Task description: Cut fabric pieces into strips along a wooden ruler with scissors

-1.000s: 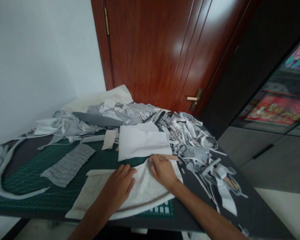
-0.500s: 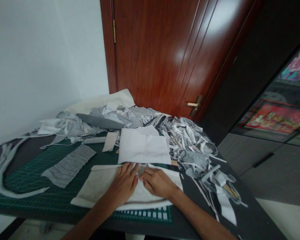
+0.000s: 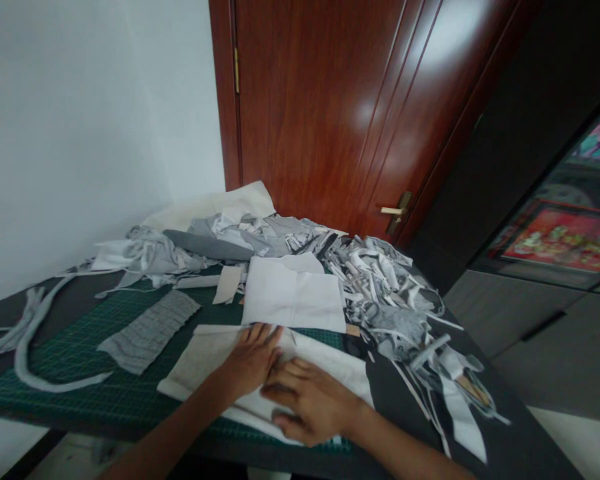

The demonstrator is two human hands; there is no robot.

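A white and cream piece of fabric (image 3: 203, 353) lies flat on the green cutting mat (image 3: 80, 363) near the table's front edge. My left hand (image 3: 250, 360) rests on it with fingers stretched flat, pressing near its upper edge. My right hand (image 3: 313, 403) lies just to the right and nearer to me, fingers extended and flat on the same fabric, slightly blurred. A folded white cloth (image 3: 295, 297) sits just beyond my hands.
A grey ribbed swatch (image 3: 150, 330) lies to the left on the mat. A heap of grey and white strips (image 3: 390, 293) fills the right side, more grey scraps (image 3: 180, 250) the back. A long curved grey strip (image 3: 25, 353) lies far left. A red-brown door (image 3: 340, 107) stands behind.
My right hand has slid from the fabric's upper right corner down towards me and to the left. The left hand stays flat on the fabric. The camera view has shifted slightly.
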